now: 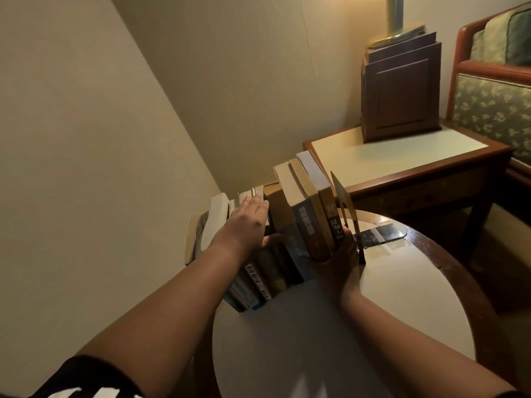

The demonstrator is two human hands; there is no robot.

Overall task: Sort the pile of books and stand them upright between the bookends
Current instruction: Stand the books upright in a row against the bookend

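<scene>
Two bare hands work on a row of books (287,234) standing upright on a round table (402,305) with a wooden rim. The row runs from 9 o'clock to 3 o'clock across the far half of the tabletop, spines toward the camera.

At the 9 o'clock end of the row, a pale book (193,239) leans outward, just beside a thick white-edged volume (217,216). No bookend can be made out at that end.

The left hand (247,222) lies flat with fingers extended and together, palm down on the top edges of the shorter books near the middle of the row. It grips nothing.

Taller books occupy the 3 o'clock portion of the row. The outermost is a yellow-spined book (330,216) with dark lettering.

The right hand (336,268) is at the base of these taller books, fingers curled up against their lower spines. How far the fingers close around them cannot be told, as the hand is in shadow.

A metal bookend (349,208) stands upright just beside the yellow-spined book, at the 3 o'clock end. Its flat foot (379,235) lies on the tabletop and points away from the row.

Beyond the round table, at 1 o'clock, stands a square side table (402,156) carrying a dark wooden box (402,96) and a lamp base (399,27). An upholstered chair (494,96) sits at 2 o'clock.
</scene>
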